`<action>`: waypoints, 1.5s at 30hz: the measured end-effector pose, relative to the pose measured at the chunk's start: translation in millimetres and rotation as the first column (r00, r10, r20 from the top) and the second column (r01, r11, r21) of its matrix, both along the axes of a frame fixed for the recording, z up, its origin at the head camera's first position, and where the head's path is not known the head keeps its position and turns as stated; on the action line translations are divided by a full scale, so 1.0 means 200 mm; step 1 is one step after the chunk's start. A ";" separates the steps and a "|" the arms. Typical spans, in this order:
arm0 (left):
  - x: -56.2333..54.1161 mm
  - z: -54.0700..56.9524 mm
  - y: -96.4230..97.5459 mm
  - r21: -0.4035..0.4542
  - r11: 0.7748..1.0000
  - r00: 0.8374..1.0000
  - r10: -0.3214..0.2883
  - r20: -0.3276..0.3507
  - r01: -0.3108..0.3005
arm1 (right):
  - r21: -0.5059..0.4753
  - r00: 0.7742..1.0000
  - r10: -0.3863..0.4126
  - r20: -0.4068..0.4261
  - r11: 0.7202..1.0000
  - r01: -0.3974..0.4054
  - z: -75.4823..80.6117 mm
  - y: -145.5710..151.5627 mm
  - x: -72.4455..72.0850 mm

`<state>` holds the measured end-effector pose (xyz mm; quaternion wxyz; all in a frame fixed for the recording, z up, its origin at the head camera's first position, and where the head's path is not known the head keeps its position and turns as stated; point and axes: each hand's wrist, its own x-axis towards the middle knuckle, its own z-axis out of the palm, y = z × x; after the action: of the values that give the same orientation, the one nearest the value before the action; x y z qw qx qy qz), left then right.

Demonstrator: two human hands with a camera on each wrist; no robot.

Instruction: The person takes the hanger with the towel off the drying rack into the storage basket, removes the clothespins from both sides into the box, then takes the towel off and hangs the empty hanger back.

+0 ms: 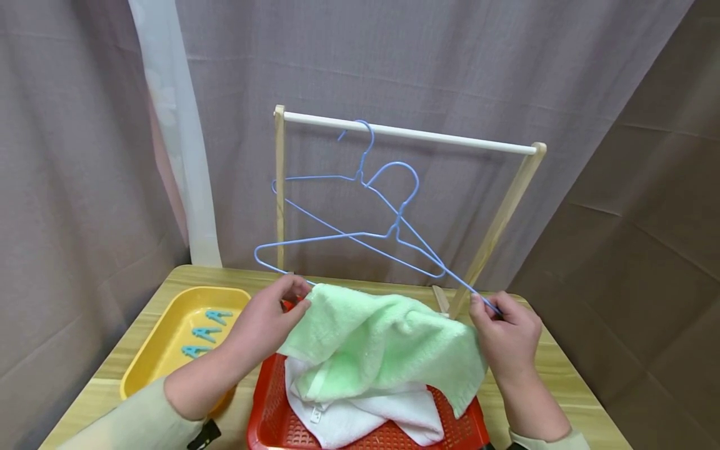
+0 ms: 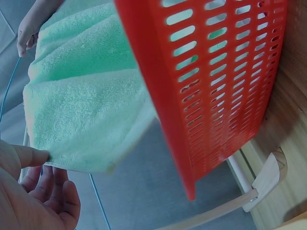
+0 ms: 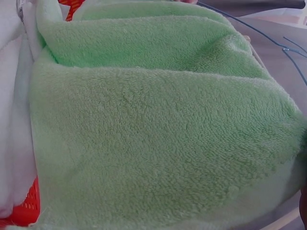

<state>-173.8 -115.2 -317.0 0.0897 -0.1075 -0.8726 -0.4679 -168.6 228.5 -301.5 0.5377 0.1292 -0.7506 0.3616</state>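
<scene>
A fluffy light green towel (image 1: 388,337) stretches between the two hands, sagging in folds over the red basket. My left hand (image 1: 267,319) pinches its left corner between thumb and fingers, beside the lower bar of a blue wire hanger (image 1: 315,239). My right hand (image 1: 509,331) grips the right end of that hanger, and the towel's right edge lies against its fingers. Much of the lower bar is hidden by the towel. The hanger's hook points up, in front of the rack. Green pile fills most of the right wrist view, where the towel (image 3: 163,129) hides the hanger bar.
A second blue hanger (image 1: 360,178) hangs from the white rod (image 1: 439,135) of a wooden rack. The red perforated basket (image 1: 264,400) holds a white towel (image 1: 337,419). At left, a yellow tray (image 1: 152,350) carries several teal clothespins (image 1: 205,334). Curtains surround the table.
</scene>
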 end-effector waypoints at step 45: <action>0.07 -0.14 0.03 -0.025 0.999 0.990 -0.019 0.140 0.023 | -0.001 0.999 -0.025 0.026 1.000 0.025 -0.06 0.08 -0.05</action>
<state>-158.9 -109.2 -345.8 0.0221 -0.0848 -0.8817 -0.4636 -178.6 243.6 -313.0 0.5324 0.1146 -0.7589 0.3571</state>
